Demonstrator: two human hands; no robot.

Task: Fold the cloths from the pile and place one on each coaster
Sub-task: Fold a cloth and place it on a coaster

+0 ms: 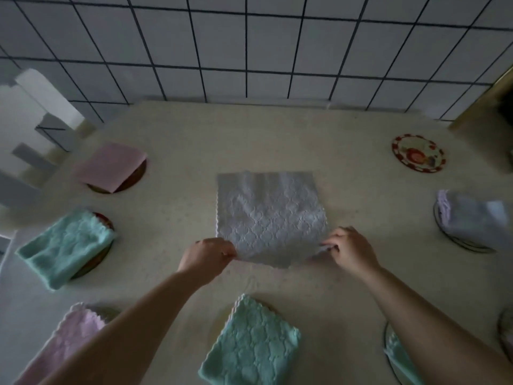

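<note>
A grey patterned cloth point(269, 215) lies spread in the middle of the table. My left hand point(206, 255) pinches its near left corner, and my right hand point(349, 250) pinches its near right corner, lifting the near edge slightly. Folded cloths sit on coasters around it: a pink cloth point(109, 165) at far left, a teal cloth point(66, 245) at left, a light pink cloth point(66, 343) at near left, a teal cloth point(251, 345) near the front, a teal cloth point(402, 359) at near right and a lavender cloth point(472, 218) at right. A red-rimmed coaster point(417, 157) at far right is bare.
The beige table point(277, 134) backs onto a tiled wall point(249, 51). White and grey boxes point(36, 107) stand at the far left. A dark gold-edged object point(494, 107) is at the far right corner. Part of another round coaster point(506, 334) shows at the right edge.
</note>
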